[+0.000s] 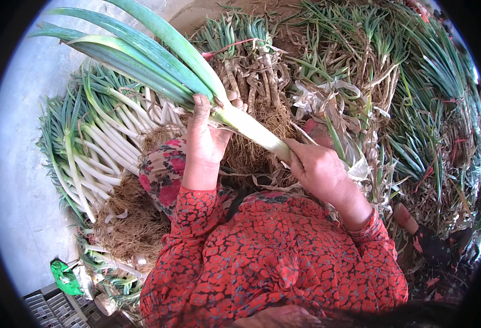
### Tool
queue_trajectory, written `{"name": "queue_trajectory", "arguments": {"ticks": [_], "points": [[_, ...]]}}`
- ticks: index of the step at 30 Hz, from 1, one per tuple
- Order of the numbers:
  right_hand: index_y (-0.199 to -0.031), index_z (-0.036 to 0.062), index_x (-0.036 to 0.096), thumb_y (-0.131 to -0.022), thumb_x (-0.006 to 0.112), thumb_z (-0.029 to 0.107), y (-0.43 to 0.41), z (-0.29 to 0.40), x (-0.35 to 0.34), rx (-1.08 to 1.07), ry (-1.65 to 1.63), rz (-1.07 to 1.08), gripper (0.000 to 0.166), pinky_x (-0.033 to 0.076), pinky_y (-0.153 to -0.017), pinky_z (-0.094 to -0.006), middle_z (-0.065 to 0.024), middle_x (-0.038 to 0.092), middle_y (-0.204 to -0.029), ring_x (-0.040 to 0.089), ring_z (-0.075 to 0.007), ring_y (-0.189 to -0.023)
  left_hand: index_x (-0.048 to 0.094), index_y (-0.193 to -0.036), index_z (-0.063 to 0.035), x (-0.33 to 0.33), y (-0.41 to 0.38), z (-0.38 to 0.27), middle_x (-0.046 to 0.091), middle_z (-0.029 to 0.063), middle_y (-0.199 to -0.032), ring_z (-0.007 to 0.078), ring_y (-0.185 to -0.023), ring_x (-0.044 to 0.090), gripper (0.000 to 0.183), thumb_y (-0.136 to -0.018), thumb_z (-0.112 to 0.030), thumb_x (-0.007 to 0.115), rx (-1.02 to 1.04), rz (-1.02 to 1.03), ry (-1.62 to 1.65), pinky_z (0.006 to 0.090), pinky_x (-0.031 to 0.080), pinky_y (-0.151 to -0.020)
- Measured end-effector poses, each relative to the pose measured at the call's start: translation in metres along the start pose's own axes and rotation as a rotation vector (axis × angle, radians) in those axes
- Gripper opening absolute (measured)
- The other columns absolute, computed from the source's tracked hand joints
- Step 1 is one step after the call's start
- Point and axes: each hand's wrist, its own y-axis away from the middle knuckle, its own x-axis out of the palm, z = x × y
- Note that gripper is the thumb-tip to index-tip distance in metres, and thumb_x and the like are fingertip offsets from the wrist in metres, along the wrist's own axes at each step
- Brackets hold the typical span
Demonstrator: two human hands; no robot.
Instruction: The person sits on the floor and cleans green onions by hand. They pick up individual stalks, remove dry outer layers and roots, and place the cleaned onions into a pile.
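Observation:
A large green onion (pixel 257 129) with a white stalk and long green leaves lies slantwise across both hands. My left hand (pixel 207 127) holds it from below where the leaves fan out, thumb in front. Around its lower white end is my right hand (pixel 316 168), which hides the root end. Peeled green onions (pixel 109 151) with white stalks and brown roots lie piled to the left. Unpeeled ones (pixel 265 78), with dry brown skins and a red tie around their tops, stand beyond my hands.
More tied bundles of green onions (pixel 449 94) fill the right side. Dry peeled skins (pixel 347 119) lie beside my right hand. At lower left are a green plastic wrapper (pixel 65 277) and a woven mat (pixel 52 309). Part of another person, a hand (pixel 405 218), shows at the right.

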Motion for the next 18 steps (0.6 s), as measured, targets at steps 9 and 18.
{"name": "queue_trajectory", "arguments": {"ticks": [9, 18], "points": [[-0.096, -0.0009, 0.055, -0.084, 0.048, 0.014, -0.005, -0.012, -0.002, 0.204, -0.26, 0.186, 0.02, 0.046, -0.057, -0.0294, -0.0136, 0.059, -0.071, 0.057, -0.0213, -0.059, 0.052, -0.099, -0.0032, -0.001, 0.002, 0.001, 0.057, 0.0072, -0.086, 0.0222, -0.08, 0.055, 0.062, -0.068, -0.056, 0.06, 0.043, 0.066, 0.006, 0.0405, 0.045, -0.077], [-0.103, -0.0024, 0.053, -0.09, 0.041, 0.029, -0.008, -0.027, 0.017, 0.504, -1.281, 0.815, 0.036, 0.045, -0.057, -0.0226, -0.0075, 0.059, -0.08, 0.056, -0.0116, -0.066, 0.05, -0.081, -0.0127, -0.013, -0.01, 0.01, 0.053, -0.0014, -0.07, 0.0153, -0.065, 0.047, 0.054, -0.059, -0.059, 0.067, -0.072, 0.708, 0.452, 0.0323, 0.037, -0.063]]}}
